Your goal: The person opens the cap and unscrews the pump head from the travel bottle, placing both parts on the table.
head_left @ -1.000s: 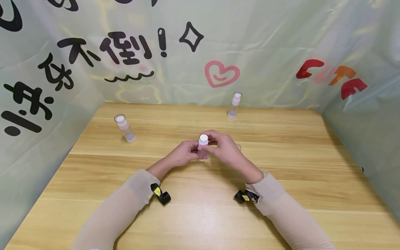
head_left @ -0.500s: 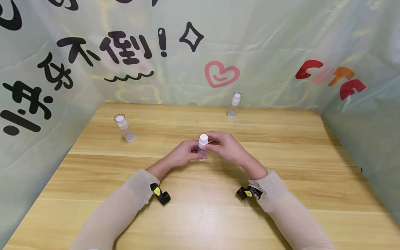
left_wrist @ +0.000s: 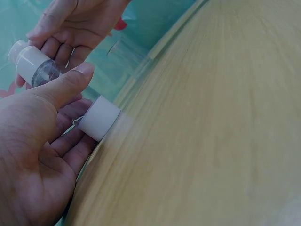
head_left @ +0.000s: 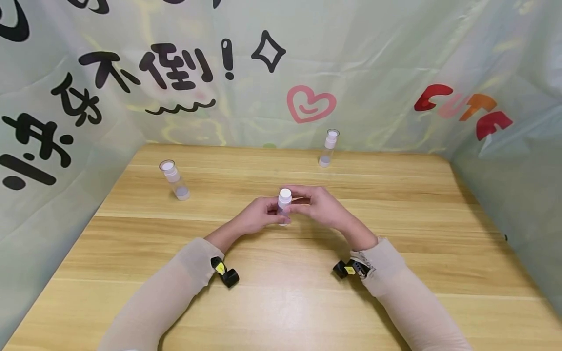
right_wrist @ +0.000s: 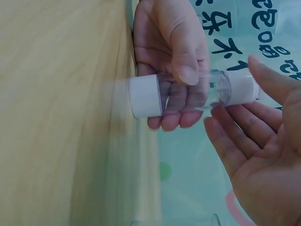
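Note:
A small pump bottle [head_left: 285,201], clear with a white top and white base, stands upright at the middle of the table between both hands. My left hand [head_left: 256,215] grips its clear lower body, thumb in front and fingers behind, just above the white base [right_wrist: 145,96]. Around the white collar [left_wrist: 29,63] are the thumb and fingers of my right hand [head_left: 324,208], holding the upper part. In the left wrist view a clear cap [left_wrist: 126,57] stands on the table beyond the hands; the right hand hides it in the head view.
A capped pump bottle [head_left: 175,180] stands at the back left of the wooden table [head_left: 281,292]. Another capped bottle [head_left: 328,147] is near the back edge, right of centre. A printed cloth backdrop [head_left: 373,63] encloses the table's back and sides.
My right wrist and forearm have shifted slightly right, with the fingers still at the bottle's upper part. The clear rim seen beside that hand is now hidden. My left hand stays put.

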`<state>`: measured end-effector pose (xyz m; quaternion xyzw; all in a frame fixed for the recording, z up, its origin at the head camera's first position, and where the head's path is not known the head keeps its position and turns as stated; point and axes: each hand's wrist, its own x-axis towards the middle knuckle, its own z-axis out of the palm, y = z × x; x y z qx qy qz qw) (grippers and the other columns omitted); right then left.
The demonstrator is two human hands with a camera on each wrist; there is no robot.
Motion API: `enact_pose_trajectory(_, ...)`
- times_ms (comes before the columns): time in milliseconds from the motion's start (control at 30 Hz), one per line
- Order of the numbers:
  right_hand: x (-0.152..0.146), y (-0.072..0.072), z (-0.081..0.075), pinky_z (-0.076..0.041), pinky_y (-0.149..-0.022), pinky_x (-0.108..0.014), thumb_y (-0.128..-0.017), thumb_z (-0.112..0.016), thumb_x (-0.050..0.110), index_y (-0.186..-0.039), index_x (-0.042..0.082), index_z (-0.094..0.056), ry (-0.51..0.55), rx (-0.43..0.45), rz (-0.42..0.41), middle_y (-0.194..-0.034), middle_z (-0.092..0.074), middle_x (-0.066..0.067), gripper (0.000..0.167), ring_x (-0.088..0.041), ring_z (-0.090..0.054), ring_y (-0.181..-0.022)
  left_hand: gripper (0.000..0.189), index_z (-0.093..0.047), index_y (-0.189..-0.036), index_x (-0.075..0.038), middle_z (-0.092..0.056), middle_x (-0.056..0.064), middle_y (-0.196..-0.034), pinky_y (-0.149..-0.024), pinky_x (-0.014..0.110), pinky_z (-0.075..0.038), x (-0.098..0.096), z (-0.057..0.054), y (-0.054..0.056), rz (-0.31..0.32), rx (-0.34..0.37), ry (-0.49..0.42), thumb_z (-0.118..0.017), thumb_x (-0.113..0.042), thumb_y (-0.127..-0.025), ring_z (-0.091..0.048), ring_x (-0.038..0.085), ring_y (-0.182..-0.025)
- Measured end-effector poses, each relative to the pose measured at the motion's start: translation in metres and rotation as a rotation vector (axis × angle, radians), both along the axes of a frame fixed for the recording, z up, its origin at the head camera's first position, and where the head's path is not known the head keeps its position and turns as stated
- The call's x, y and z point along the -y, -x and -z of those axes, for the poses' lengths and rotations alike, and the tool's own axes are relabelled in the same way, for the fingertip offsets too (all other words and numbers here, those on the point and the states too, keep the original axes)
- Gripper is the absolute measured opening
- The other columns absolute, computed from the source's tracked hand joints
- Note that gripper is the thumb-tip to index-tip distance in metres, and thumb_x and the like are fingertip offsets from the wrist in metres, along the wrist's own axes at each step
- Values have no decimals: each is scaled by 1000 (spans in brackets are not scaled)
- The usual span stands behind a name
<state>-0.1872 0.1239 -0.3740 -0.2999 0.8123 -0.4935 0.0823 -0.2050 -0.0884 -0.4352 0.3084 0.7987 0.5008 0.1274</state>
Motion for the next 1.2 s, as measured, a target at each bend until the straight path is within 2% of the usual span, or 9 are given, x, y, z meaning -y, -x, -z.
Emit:
enact_pose_trajectory(267, 13, -7, 1, -53, -90, -44, -85, -78, 18, -126, 3, -64, -3, -87, 92, -115, -69, -7, 46, -23, -65, -102, 22, -69, -105, -10, -72, -2, -98, -82, 29, -54, -1, 0, 1, 3, 46, -13, -76, -22, -88, -66, 12, -91)
enact_pose_trajectory(433, 19, -11, 3, -56, -85, -38, -85, -78, 17, -122, 3, -65, -33, -123, 174, -109, -70, -8, 42, -23, -68, -97, 21, -68, -108, -7, -73, 1, -97, -81, 29, -55, -1, 0, 0, 9, 70, -37, -74, -15, -89, -68, 13, -90)
enact_pose_trajectory(600, 20, -11, 3, -56, -84, -35, -84, -79, 15, -120, 1, -65, -36, -132, 203, -106, -70, -7, 41, -21, -68, -96, 24, -68, -112, -5, -73, 2, -98, -83, 29, -55, 0, 1, -1, 26, 90, -65, -72, -13, -90, -69, 14, -92)
enact_pose_trajectory(733, 17, -10, 2, -55, -86, -36, -85, -78, 16, -118, 3, -66, -39, -119, 189, -105, -70, -5, 37, -19, -68, -96, 23, -68, -111, -5, -73, 3, -97, -84, 29, -55, -1, 1, -1, 23, 102, -72, -73, -13, -90, -69, 15, -92)
enact_pose_trajectory(867, 13, -8, 0, -54, -90, -34, -87, -76, 17, -117, 6, -66, -39, -100, 156, -106, -70, -3, 33, -17, -66, -98, 23, -69, -109, -5, -73, 3, -95, -82, 30, -55, -1, 1, -1, 12, 82, -59, -74, -15, -89, -67, 14, -89)
enact_pose_trajectory(1200, 4, -3, -2, -52, -93, -33, -92, -69, 15, -122, 7, -64, -42, -71, 32, -114, -67, -1, 31, -16, -64, -104, 24, -69, -110, -5, -73, 0, -94, -81, 29, -54, -1, 2, -1, 14, 60, -44, -74, -16, -89, -67, 13, -89)
